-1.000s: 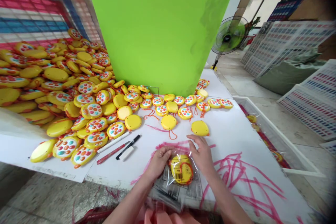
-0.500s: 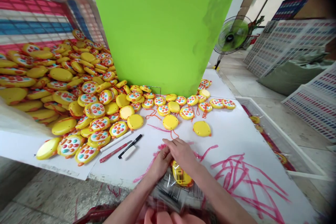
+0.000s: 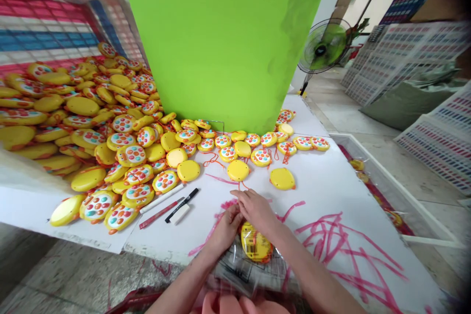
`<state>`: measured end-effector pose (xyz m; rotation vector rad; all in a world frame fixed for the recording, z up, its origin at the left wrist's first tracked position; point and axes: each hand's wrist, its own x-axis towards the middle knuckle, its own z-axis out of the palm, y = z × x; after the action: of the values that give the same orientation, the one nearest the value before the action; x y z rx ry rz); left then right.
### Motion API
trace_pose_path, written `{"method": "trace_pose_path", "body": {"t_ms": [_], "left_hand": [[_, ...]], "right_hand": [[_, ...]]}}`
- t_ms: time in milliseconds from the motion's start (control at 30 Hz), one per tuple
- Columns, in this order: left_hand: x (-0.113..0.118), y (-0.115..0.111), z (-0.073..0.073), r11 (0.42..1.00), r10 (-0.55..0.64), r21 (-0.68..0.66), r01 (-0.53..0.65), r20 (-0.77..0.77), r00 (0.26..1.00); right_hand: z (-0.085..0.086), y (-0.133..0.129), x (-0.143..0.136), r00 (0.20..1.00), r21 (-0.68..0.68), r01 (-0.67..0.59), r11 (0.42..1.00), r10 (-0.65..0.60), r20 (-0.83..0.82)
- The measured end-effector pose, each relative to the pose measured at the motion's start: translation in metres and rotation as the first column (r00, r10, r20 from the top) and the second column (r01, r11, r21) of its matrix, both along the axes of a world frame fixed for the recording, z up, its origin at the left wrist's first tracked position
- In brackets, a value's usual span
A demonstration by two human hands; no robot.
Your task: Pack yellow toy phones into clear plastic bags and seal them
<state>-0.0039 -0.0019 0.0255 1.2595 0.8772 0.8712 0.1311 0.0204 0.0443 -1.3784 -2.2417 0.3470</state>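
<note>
The bagged yellow toy (image 3: 256, 244) lies on the desk (image 3: 154, 240), just below the right hand (image 3: 255, 208). Left hand (image 3: 226, 228) meets it; both have fingers closed together at the bag's top edge.

Bare surface on the counter (image 3: 162, 240) opens to the right of the right hand (image 3: 253, 208), crossed only by flat pink marks that block nothing. Straight ahead, a loose yellow toy (image 3: 282, 178) and another with a cord (image 3: 238, 170) stand in the way, with a narrow gap between them. Farther back, the tall green panel (image 3: 228, 44) closes the path. Leftward, pens (image 3: 182, 205) and the heaped toys (image 3: 127, 154) obstruct.
</note>
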Motion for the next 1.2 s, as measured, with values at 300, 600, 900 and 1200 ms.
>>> {"method": "trace_pose_path", "body": {"t_ms": [300,600,900,1200], "left_hand": [[-0.004,0.000,-0.024,0.994,0.024,-0.104,-0.029,-0.050,0.998],[-0.004,-0.001,-0.017,0.985,0.013,-0.172,-0.017,-0.022,1.000],[-0.003,-0.002,-0.006,0.978,0.027,-0.207,-0.021,0.027,0.999],[-0.006,-0.002,-0.011,0.982,0.015,-0.191,-0.014,0.008,1.000]], "right_hand": [[-0.026,0.017,0.121,0.868,-0.074,0.477,0.876,-0.483,-0.118],[-0.045,-0.021,0.218,0.720,-0.022,0.693,0.721,-0.690,0.070],[-0.026,-0.012,0.093,0.925,-0.067,0.337,0.939,-0.344,-0.164],[-0.044,-0.024,0.070,0.944,-0.096,0.274,0.957,-0.286,-0.163]]}}
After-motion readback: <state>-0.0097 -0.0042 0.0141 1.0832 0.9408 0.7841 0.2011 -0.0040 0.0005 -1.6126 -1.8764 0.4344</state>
